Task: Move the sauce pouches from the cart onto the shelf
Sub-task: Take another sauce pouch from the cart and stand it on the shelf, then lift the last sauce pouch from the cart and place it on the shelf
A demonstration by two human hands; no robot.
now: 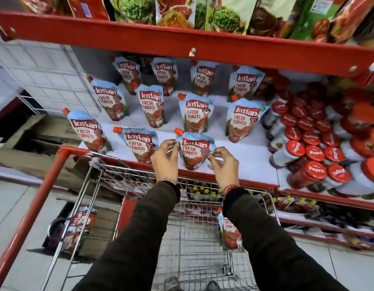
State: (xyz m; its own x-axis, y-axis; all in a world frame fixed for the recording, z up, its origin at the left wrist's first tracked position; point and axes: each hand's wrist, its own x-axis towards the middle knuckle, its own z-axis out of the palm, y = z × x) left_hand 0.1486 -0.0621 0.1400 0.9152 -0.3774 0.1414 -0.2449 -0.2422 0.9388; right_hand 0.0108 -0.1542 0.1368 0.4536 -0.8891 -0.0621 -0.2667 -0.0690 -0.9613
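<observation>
Dark sleeves (272, 244) are reaching out over the cart (188, 238) toward the shelf (251, 156), and you are pinching one sauce pouch (193, 152) at the front edge. Your left hand (164, 158) is closing thumb and fingertips on the pouch's left edge; your right hand (223, 164) is doing the same on its right edge, the other fingers curled loosely. The pouch is standing on the white shelf board, in the front row, just right of its neighbour.

You are, I judge, squaring it up. Keeping the base flat and the label facing outward is what matters; you should be easing both pinches off together so it is not tipping forward over the red lip. Lining its orange cap with the caps behind will be keeping the column tidy.

Counting outward: eleven pouches are showing clearly on this shelf, four in the back row, four in the middle, three in front including yours, with a front slot to the right looking free. One pouch (231, 236) is leaning inside the cart basket, and a clump of more (80, 227) is lying low at the left, too blurred to count. Red-capped jars (316, 152) are crowding the shelf's right side.
</observation>
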